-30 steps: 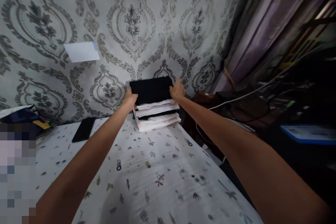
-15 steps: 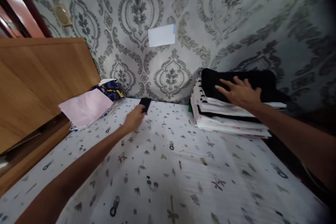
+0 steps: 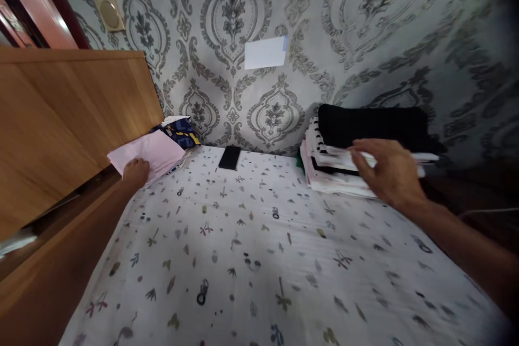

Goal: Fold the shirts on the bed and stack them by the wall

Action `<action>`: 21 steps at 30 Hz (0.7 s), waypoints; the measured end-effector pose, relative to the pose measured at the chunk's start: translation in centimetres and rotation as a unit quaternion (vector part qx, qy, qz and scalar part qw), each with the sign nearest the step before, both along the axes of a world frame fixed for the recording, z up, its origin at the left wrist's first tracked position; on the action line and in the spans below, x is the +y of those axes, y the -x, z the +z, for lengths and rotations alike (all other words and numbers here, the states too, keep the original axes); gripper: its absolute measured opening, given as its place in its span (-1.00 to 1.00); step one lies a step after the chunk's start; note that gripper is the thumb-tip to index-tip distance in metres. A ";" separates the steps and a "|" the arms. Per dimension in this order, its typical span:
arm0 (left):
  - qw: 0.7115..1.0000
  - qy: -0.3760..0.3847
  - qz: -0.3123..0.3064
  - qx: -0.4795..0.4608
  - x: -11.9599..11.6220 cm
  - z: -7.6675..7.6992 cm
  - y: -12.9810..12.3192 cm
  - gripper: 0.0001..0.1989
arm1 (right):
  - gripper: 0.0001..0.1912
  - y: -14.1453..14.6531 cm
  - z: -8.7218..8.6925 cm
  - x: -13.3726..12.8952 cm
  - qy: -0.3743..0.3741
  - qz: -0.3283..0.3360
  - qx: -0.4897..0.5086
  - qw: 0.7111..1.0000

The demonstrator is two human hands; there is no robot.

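My left hand (image 3: 137, 172) is at the near edge of a folded pink cloth (image 3: 156, 150), its fingers curled on the fabric. This cloth lies on top of a small pile at the bed's far left, with a dark blue patterned cloth (image 3: 181, 132) behind it. On the right, my right hand (image 3: 385, 170) is held in front of a stack of folded clothes (image 3: 320, 173). Its thumb stands apart from the fingers, and nothing shows in its grasp. A folded black garment (image 3: 373, 124) tops that stack. Between the piles a black phone (image 3: 230, 157) lies flat.
A white sheet with small plant prints (image 3: 251, 248) covers the bed. The wooden board (image 3: 77, 119) stands along the left side. Behind rises a grey patterned wall (image 3: 275, 5) with a white paper (image 3: 265, 53) stuck on it and a round-faced wall fitting (image 3: 110, 13).
My left hand has let go of the phone and moved left to the pink cloth. My right hand has come off the black garment, nearer to me. The view has shifted slightly.
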State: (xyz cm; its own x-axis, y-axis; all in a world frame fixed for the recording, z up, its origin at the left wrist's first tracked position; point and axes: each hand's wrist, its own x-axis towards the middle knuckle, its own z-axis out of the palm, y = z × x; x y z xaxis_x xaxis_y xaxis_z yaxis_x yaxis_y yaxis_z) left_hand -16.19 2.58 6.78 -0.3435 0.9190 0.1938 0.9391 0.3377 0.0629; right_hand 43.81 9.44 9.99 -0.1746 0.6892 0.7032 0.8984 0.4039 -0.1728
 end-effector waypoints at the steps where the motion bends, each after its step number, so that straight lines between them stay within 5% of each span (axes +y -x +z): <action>1: 1.000 -0.002 -0.001 -0.010 0.1 0.4 -0.2 -0.79 | -0.75 0.8 -0.6 -1.7 0.001 0.038 0.009 0.999; 5: 0.995 0.009 -0.039 -0.087 -1.1 2.0 -4.0 -0.84 | -0.75 6.4 -3.6 -9.2 0.081 0.176 0.060 0.979; 9: 0.951 0.080 -0.179 -0.237 -6.8 1.6 -13.9 -0.86 | -0.42 14.6 -7.9 -16.6 0.143 0.272 0.053 0.950; 12: 0.739 0.192 -0.352 -0.541 -12.8 1.1 -21.4 -0.83 | -0.25 18.0 -10.4 -20.5 0.104 0.310 0.098 0.940; 14: 0.661 0.203 -0.412 -0.593 -16.1 1.3 -24.2 -0.79 | -0.32 17.9 -10.9 -22.4 0.105 0.299 0.146 0.937; 16: 0.662 0.179 -0.487 -0.540 -17.9 1.3 -24.9 -0.76 | -0.46 16.7 -10.5 -23.9 0.129 0.272 0.193 0.934; 19: 0.731 0.111 -0.582 -0.338 -17.9 -0.1 -23.0 -0.50 | -0.62 14.5 -8.8 -26.2 0.161 0.210 0.266 0.927; 21: 0.786 0.077 -0.577 -0.209 -16.8 -2.0 -20.7 -0.31 | -0.69 13.5 -7.6 -27.7 0.165 0.170 0.319 0.918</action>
State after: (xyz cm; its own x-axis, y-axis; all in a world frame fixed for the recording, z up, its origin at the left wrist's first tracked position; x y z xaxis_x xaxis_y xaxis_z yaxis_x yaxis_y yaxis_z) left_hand 4.53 -14.21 4.75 0.7317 0.6670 0.1406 0.5344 -0.6893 0.4892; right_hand 30.33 -18.30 2.35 -0.0433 0.8651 0.4997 0.4033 0.4728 -0.7835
